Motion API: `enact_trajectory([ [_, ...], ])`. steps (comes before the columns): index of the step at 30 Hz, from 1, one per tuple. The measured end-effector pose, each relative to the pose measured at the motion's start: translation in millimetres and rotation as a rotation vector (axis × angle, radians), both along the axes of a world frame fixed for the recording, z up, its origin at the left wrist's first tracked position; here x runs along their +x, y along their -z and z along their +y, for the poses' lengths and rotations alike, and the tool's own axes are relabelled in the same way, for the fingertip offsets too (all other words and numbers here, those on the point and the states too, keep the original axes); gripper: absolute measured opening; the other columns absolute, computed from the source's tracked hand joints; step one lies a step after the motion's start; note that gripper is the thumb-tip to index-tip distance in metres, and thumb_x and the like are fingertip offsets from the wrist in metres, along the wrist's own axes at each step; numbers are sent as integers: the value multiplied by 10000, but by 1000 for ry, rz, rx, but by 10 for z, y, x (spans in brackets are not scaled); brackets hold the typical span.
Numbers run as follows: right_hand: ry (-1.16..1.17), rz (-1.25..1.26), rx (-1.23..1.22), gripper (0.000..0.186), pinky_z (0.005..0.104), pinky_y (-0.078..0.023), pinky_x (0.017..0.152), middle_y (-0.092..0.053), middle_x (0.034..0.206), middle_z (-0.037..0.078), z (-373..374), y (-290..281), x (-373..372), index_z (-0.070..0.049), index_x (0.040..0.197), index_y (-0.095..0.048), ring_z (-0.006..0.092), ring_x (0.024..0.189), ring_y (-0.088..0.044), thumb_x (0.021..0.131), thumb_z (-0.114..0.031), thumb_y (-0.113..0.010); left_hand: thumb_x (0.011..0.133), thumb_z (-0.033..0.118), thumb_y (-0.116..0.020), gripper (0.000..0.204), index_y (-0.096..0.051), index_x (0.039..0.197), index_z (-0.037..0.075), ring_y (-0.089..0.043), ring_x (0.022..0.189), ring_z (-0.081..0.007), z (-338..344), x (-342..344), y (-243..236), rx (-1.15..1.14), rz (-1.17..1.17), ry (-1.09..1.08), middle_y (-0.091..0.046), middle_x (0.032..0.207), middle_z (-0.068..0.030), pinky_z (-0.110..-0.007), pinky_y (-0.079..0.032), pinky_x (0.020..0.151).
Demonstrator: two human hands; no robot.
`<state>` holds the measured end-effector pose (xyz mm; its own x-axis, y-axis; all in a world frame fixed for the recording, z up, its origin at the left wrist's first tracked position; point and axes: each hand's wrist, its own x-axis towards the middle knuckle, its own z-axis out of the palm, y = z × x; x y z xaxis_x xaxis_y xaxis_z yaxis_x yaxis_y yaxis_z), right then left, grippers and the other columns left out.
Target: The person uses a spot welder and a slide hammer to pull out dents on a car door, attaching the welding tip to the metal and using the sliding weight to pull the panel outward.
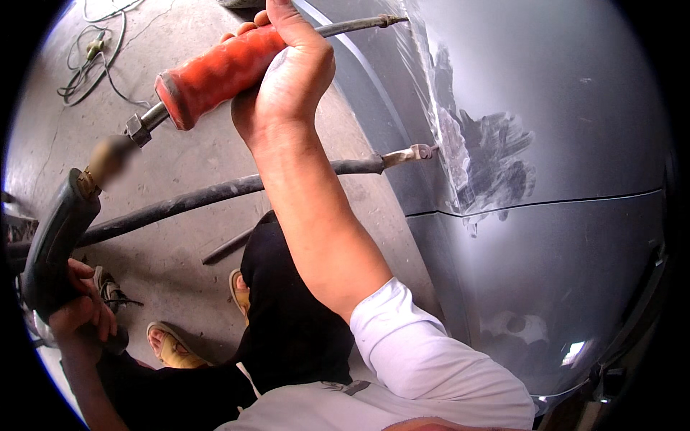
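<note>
A dent puller with a red sliding grip [223, 72] slants across the upper left of the view. My right hand [291, 79] is closed around the red grip, near its far end. My left hand [85, 309] wraps the lower part of the tool's black curved handle [59, 230]. The thin metal rod [352, 26] runs out of the red grip, and its tip meets the grey car panel [575, 122] by a scraped crease, or nearly so; I cannot tell whether it touches. Bare, scuffed metal [449, 140] shows along the crease.
A thick black cable [215, 197] crosses below my right forearm to a metal end piece [413, 153] at the panel. Thin cords [93, 57] lie coiled on the concrete floor [165, 215] at upper left. My sandalled feet [172, 348] stand below, near a dark rod [226, 246].
</note>
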<state>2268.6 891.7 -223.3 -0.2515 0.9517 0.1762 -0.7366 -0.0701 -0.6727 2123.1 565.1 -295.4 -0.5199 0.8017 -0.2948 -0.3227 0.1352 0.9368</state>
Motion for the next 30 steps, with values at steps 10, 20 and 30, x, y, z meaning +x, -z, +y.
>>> enact_trajectory([
  [10,-56,-15,18,309,369,-563,585,-568,714,88,37,27,33,-51,887,-538,220,566,-584,853,-215,-796,734,234,-777,518,-549,1149,26,-500,374,-144,-19,15,-27,10,-6,16,-505,594,-19,-288,-474,369],
  [20,-63,-19,36,294,369,-569,603,-566,712,81,53,27,38,-54,887,-548,205,597,-592,857,-216,-791,732,153,-764,375,-539,1011,43,-534,381,-161,11,-20,16,78,-47,17,-522,618,-26,-302,-498,364],
  [30,-42,-104,5,353,367,-554,640,-572,755,59,259,-143,134,-75,925,-567,198,652,-588,910,-403,-698,767,236,-755,389,-539,1042,66,-490,378,-120,-28,44,-21,23,25,25,-491,635,-3,-276,-462,358],
])
